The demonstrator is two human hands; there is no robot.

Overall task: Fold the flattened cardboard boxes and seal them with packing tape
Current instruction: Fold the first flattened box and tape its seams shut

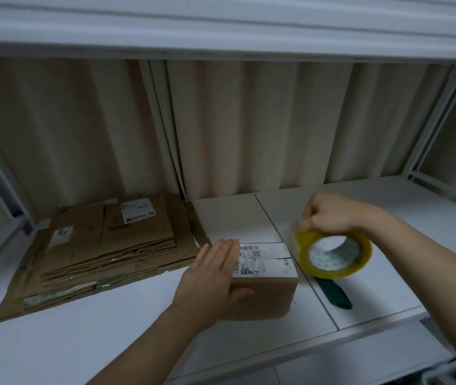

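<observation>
One box (263,284) at centre was folded; left hand (213,276) lay flat on it, right hand (329,212) gripped tape roll (335,254). Flattened stack (104,251) at left was undone, approx. most left.

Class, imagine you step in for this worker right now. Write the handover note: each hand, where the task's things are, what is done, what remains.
Left hand: flat, fingers straight, pressing on top of the folded box, thumb against its near side.
Right hand: grips the tape roll, held in the air just right of the box; clear tape seems to run from it toward the box.
Stack of flattened boxes: on the table, left of the box.
Green-handled tool: lies on the table under the roll.
Done: one box folded, flaps closed.
Left: finish taping this seam, then fold and seal the stack.
</observation>
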